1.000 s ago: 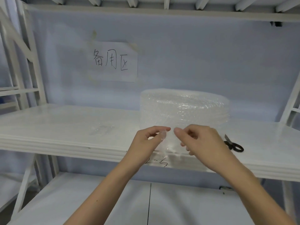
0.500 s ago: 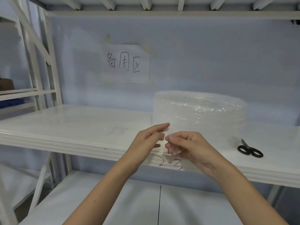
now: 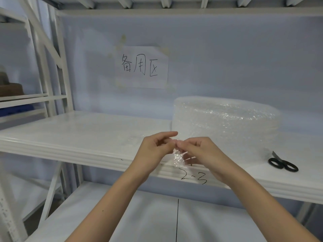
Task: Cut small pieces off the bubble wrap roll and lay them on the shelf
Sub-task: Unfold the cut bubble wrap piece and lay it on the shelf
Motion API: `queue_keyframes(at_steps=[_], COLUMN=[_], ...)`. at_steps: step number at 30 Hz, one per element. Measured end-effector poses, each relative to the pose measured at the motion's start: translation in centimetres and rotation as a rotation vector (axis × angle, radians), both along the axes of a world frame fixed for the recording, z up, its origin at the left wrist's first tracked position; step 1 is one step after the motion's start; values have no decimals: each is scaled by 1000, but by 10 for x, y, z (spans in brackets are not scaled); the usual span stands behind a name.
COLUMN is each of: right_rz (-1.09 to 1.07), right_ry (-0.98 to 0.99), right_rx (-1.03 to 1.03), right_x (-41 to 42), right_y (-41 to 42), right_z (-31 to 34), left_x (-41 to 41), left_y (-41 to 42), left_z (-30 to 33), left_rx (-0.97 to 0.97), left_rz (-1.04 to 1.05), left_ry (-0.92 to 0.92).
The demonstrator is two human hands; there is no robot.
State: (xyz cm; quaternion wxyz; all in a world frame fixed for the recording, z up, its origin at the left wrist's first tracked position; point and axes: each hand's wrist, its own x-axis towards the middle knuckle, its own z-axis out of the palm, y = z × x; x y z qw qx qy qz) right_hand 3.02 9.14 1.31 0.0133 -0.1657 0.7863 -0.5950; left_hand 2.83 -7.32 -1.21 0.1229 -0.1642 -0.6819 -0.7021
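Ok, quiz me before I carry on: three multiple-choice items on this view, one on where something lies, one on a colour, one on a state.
1. Where do the scissors lie?
A. on the shelf, right of the bubble wrap roll
B. on top of the roll
C. on the lower shelf

2. What colour are the scissor handles?
A. red
B. black
C. white

3. What is happening to the small bubble wrap piece?
A. it lies flat on the shelf
B. it hangs from the roll, uncut
C. both hands pinch it at its top

Answers:
1 A: the scissors rest on the shelf board beyond the roll's right side.
2 B: both handle loops are black.
3 C: the left hand and right hand meet at the piece's top, and it dangles in front of the shelf edge.
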Motion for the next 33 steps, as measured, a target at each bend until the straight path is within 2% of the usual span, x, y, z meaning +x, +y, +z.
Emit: queue_keyframes(at_steps=[4,10,18,33], right_rz=[-59,7,9,-17], right_ry=[45,41,91,58], right_rx=[-124,-119,-216,-236], right_x=[-8,-18,-38,-115], right_y=[-4,-16,-43,-98], right_z=[6,5,4,-5], left_x=[-4,-6,-8,-34], left_y=[-7,-19,-39,-90], left_z=[1,-3,-7,-13], left_rx=[-21,-32,74,-278], left_rz=[-10,-19,12,401], left_ry=[-2,-23,-87,-51])
